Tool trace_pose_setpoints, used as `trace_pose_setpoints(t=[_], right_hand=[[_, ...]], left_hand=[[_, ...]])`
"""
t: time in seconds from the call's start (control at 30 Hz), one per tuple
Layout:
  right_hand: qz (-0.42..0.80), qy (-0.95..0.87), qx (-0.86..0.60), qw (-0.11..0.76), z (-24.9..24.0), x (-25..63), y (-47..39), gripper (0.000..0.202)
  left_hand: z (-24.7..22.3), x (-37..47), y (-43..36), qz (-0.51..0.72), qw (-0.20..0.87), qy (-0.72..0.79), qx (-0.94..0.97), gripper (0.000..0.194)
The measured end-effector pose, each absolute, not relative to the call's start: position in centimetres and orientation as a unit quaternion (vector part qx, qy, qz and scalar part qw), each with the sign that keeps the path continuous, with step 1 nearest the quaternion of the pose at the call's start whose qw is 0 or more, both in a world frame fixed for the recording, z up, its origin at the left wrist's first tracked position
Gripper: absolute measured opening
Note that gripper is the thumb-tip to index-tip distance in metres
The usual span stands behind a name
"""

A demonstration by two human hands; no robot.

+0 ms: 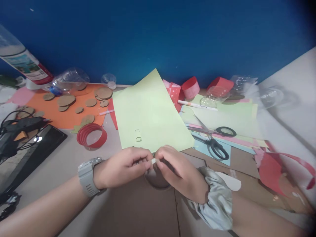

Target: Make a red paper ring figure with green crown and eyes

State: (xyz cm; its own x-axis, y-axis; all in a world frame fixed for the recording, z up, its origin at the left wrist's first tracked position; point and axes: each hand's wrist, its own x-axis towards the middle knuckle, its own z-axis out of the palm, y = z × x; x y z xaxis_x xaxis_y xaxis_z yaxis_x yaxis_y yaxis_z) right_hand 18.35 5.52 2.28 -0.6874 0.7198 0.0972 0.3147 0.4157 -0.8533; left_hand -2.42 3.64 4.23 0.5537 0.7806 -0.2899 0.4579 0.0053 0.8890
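My left hand (128, 167) and my right hand (176, 171) meet at the front edge of a large pale green sheet (153, 108). Between their thumbs and fingertips is a small whitish-green strip of paper (153, 161), pinched from both sides. Below the fingers a round, ring-like rim (158, 187) shows in part; the hands hide the rest, so I cannot tell if they touch it. Small curled paper scraps (138, 139) lie on the sheet's lower left. A red ring (92, 135) stands to the left, beyond my wrist.
Scissors (214, 144) with black handles and a white marker (197, 105) lie to the right among coloured papers. Cardboard discs (66, 100) rest on orange paper (56, 117) at the left. A glue gun (22, 126) is at the far left. Behind stands a blue wall (158, 39).
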Motion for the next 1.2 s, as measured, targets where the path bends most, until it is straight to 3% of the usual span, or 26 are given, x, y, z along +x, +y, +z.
trace_pose_setpoints(t=[0.17,0.5,1.2], right_hand=[[0.374,-0.812,-0.300,0.333,2.01,18.51,4.63,0.016],[0.398,-0.837,-0.302,0.223,2.04,18.04,5.02,0.018],[0.415,-0.834,-0.302,0.202,1.82,18.22,5.18,0.020]], left_hand=[[4.17,-2.22,3.60,0.150,0.525,0.466,0.696,0.020],[3.84,-2.04,3.31,0.144,0.487,0.467,0.724,0.019],[3.73,-2.12,3.25,0.156,0.471,0.440,0.749,0.022]])
